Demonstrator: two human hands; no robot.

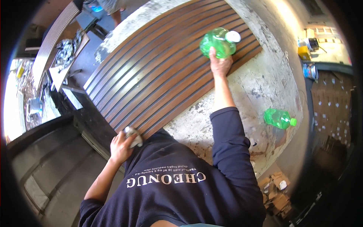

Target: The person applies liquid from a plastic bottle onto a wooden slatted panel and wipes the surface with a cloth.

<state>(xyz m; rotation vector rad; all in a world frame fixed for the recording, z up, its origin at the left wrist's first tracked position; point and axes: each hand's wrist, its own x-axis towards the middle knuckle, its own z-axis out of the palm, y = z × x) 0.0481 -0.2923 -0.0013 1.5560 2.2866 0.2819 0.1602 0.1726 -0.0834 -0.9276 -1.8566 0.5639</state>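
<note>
A slatted brown wood panel (159,64) with dark grooves lies across a stained pale worktop (242,98). Over its far right part, my right hand (220,65) grips a green plastic bottle (217,43) with a white cap. The bottle is tilted, its cap toward the right; whether it touches the panel I cannot tell. At the panel's near left corner, my left hand (121,145) is closed on a crumpled greyish-white cloth (133,137). A second green bottle (278,118), with a bright green cap, lies on the worktop to the right.
Left of the worktop, boards (56,41) lean beside a crumpled dark cloth (70,49). Another person's leg (116,17) shows at the top. A can (310,71) stands at the far right. Wood scraps (276,193) are heaped below the worktop's right side.
</note>
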